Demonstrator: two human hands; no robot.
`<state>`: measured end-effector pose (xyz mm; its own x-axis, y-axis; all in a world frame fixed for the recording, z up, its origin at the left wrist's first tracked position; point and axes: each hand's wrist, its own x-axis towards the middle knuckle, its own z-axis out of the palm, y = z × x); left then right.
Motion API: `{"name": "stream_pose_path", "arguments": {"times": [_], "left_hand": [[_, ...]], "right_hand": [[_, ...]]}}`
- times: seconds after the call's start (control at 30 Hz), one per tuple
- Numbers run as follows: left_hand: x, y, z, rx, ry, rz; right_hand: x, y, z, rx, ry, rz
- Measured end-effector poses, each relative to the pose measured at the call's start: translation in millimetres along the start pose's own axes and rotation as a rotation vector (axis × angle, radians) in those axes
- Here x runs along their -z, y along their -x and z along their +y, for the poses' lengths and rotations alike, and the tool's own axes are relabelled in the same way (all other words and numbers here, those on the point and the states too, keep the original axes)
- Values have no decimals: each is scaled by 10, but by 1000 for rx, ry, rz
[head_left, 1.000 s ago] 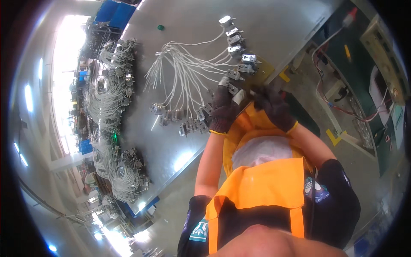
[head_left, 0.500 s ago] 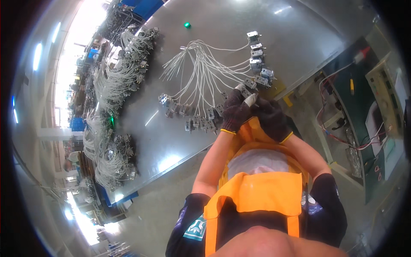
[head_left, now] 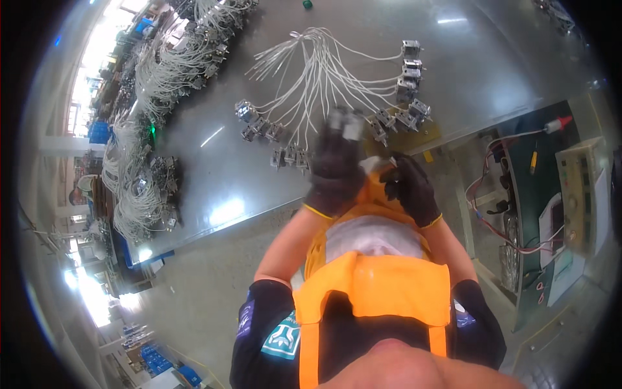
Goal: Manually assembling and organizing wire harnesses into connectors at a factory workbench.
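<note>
A bundle of white cables point(head_left: 317, 71) fans out on the grey metal table, with small boxy metal parts point(head_left: 407, 118) at the cable ends in a curved row. My left hand point(head_left: 337, 162), in a dark glove with pale fingertips, reaches over the near middle of this row. Motion smears its fingers, so whether they grip one of the metal parts cannot be told. Close to the table's edge and my orange apron, my right hand point(head_left: 411, 189) has its gloved fingers curled in a pinch. A tiny light spot shows at the fingertips, too small to name.
Heaps of similar cabled parts point(head_left: 172, 71) line the table's left side. A small green object point(head_left: 307, 4) lies at the far edge. To the right stands a green-topped bench point(head_left: 518, 149) with a yellow-handled screwdriver point(head_left: 533, 162), wires and a beige instrument box point(head_left: 578, 194).
My hands were close together at the row's near end; now they are apart. The left has moved forward over the parts, the right has drawn back slightly. The whole view has shifted.
</note>
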<state>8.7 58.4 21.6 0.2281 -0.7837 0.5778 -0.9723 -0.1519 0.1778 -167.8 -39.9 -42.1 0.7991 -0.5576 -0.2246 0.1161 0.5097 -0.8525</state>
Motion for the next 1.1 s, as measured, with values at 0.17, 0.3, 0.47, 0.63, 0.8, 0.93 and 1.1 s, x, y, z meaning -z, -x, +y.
{"name": "stream_pose_path", "arguments": {"times": [0.17, 0.3, 0.47, 0.63, 0.8, 0.93, 1.1], "left_hand": [[-5, -211, -464, 215, 33, -552], [-155, -138, -580, 237, 123, -541], [-258, 83, -640, 163, 77, -414], [-253, 14, -802, 327, 505, -357], [-173, -254, -639, 518, 520, -428], [-336, -268, -291, 296, 238, -329], [-359, -32, -317, 192, 324, -460]], "right_hand": [[-68, -270, -52, -164, 58, -198], [-61, -591, -295, 310, 239, -79], [91, -950, -739, 437, -162, 88], [121, -932, -454, 546, 310, 65], [255, -868, -146, 496, 483, 23], [445, -1156, -325, 619, 683, 273], [673, -1073, -829, 513, 887, 520]]}}
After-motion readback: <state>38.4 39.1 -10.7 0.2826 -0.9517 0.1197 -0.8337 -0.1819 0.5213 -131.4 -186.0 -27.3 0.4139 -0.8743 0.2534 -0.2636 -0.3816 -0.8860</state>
